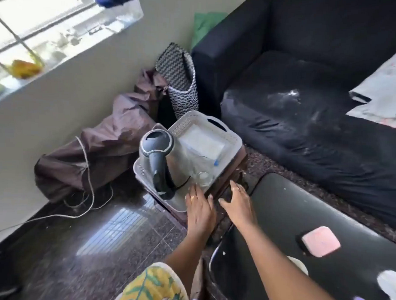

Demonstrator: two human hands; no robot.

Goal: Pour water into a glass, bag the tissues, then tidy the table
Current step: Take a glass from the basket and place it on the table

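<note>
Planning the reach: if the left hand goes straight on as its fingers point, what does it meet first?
Likely the glass, just past the left hand in the basket; kettle sits further left. Depth unclear.

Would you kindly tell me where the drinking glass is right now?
In the head view, the glass sits in the near corner of the grey basket, just right of the electric kettle, directly beyond the fingers of the left hand.
</note>
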